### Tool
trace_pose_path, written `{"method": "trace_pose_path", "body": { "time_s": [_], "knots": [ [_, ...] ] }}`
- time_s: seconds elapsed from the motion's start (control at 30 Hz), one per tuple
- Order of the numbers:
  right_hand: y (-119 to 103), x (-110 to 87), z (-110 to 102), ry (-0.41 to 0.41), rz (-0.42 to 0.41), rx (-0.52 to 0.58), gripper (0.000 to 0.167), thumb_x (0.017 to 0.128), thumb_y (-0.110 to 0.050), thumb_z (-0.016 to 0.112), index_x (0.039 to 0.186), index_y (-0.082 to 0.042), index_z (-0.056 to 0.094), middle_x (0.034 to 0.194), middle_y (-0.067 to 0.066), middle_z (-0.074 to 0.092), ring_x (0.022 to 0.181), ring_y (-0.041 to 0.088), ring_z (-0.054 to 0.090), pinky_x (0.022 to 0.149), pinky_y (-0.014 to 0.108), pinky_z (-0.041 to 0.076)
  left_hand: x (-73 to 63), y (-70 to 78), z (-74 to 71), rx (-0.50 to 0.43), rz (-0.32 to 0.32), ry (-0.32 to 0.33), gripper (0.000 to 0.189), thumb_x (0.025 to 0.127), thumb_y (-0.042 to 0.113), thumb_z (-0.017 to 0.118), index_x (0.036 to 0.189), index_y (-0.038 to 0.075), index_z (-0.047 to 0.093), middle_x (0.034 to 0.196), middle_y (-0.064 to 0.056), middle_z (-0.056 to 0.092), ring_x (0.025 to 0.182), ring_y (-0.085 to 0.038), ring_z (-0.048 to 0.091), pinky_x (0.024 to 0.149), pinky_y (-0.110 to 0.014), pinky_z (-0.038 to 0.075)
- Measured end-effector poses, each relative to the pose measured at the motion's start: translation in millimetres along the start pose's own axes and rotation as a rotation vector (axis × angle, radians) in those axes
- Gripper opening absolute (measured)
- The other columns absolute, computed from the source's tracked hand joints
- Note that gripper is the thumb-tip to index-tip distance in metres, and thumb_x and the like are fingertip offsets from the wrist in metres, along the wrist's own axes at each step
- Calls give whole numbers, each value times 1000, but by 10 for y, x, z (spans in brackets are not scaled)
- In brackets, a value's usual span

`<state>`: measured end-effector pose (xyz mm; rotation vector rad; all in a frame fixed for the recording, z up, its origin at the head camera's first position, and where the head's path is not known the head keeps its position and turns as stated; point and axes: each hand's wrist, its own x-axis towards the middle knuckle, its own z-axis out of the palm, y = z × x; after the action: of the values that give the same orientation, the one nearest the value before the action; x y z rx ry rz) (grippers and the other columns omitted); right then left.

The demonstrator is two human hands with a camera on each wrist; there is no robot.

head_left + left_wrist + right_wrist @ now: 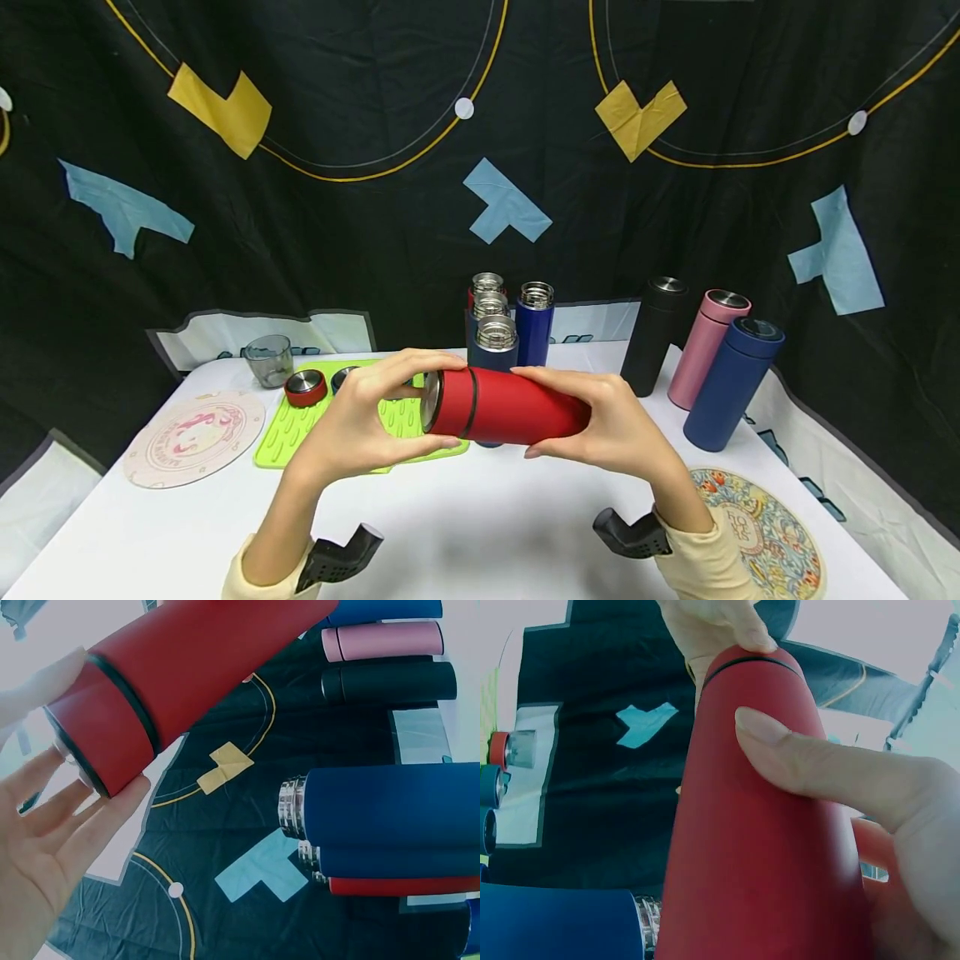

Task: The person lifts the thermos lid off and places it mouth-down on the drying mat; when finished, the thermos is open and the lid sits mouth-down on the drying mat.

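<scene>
A red vacuum flask lies sideways between both hands, raised over the white table, its silver-topped cap pointing left. My left hand grips the cap end, thumb on one side and fingers on the other. Around the lower body, toward the base, curls my right hand. In the left wrist view a dark ring separates the cap from the body. The right wrist view shows the right thumb pressed along the red side. Behind the flask stand several lidless flasks, including a blue one.
At the right stand capped flasks: black, pink and blue. A green mat at left bears loose caps, one red. Nearby are a glass and a round pink mat. A patterned round mat lies front right.
</scene>
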<state>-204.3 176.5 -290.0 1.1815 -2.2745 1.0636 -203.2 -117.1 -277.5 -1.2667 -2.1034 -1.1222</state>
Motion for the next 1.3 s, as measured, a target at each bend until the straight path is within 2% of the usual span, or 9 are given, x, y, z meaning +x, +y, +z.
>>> {"method": "trace_pose_path", "body": {
  "time_s": [0.2, 0.3, 0.4, 0.6, 0.73, 0.9, 1.1, 1.2, 1.3],
  "knots": [
    [6, 4, 55, 56, 9, -101, 76, 65, -22, 91, 133, -20, 59, 124, -5, 64, 108, 18, 61, 81, 35, 56, -6, 4, 21, 7, -139, 41, 66, 72, 22, 87, 131, 20, 58, 122, 4, 61, 102, -15, 61, 75, -26, 57],
    [9, 9, 68, 75, -1, -148, 77, 64, -23, 92, 133, -21, 59, 124, -5, 63, 109, 18, 61, 81, 36, 56, -8, 2, 25, 5, -183, 44, 63, 74, 24, 85, 131, 23, 57, 121, 7, 61, 101, -14, 61, 75, -26, 57],
    [14, 10, 60, 64, -9, -139, 76, 64, -25, 92, 133, -21, 59, 124, -5, 64, 108, 18, 61, 80, 36, 56, -11, -4, 16, 9, -161, 21, 65, 74, 24, 86, 132, 24, 56, 123, 7, 60, 104, -14, 59, 76, -28, 57],
    [54, 9, 23, -32, 10, 45, 71, 68, -26, 89, 132, -15, 60, 118, -1, 66, 100, 17, 63, 76, 32, 57, -14, 15, -6, -1, -41, -45, 69, 70, 22, 88, 132, 20, 57, 133, 1, 55, 116, -17, 54, 80, -32, 57],
    [61, 11, 24, -46, 17, 74, 70, 70, -27, 88, 132, -14, 60, 117, 0, 66, 99, 17, 63, 76, 32, 58, -11, 20, -10, -3, -17, -53, 69, 69, 20, 89, 131, 19, 58, 134, -1, 55, 118, -17, 53, 82, -32, 56],
    [23, 9, 44, 3, -1, -15, 72, 68, -27, 89, 133, -18, 59, 121, -3, 65, 101, 17, 63, 78, 33, 57, -2, 9, -4, 13, -38, -12, 69, 69, 19, 89, 131, 19, 58, 129, 1, 58, 112, -16, 57, 78, -32, 57],
    [12, 11, 83, 79, -55, -179, 77, 63, -23, 93, 132, -18, 60, 124, -1, 64, 109, 20, 62, 81, 37, 57, -15, 6, 16, 32, -151, 56, 61, 74, 24, 86, 128, 22, 60, 121, 6, 62, 103, -14, 61, 73, -26, 57],
    [22, 18, 90, 91, -73, -213, 77, 62, -23, 93, 132, -18, 61, 124, 0, 64, 111, 21, 62, 81, 38, 57, -18, 13, 22, 38, -195, 58, 60, 75, 26, 85, 129, 23, 60, 120, 7, 62, 102, -14, 61, 73, -25, 57],
    [30, 20, 82, 88, -76, -209, 77, 62, -23, 93, 131, -18, 61, 123, -1, 64, 110, 20, 62, 81, 38, 57, -14, 14, 18, 41, -182, 35, 62, 74, 25, 86, 129, 23, 59, 121, 6, 61, 104, -14, 60, 75, -27, 57]
  ]
}}
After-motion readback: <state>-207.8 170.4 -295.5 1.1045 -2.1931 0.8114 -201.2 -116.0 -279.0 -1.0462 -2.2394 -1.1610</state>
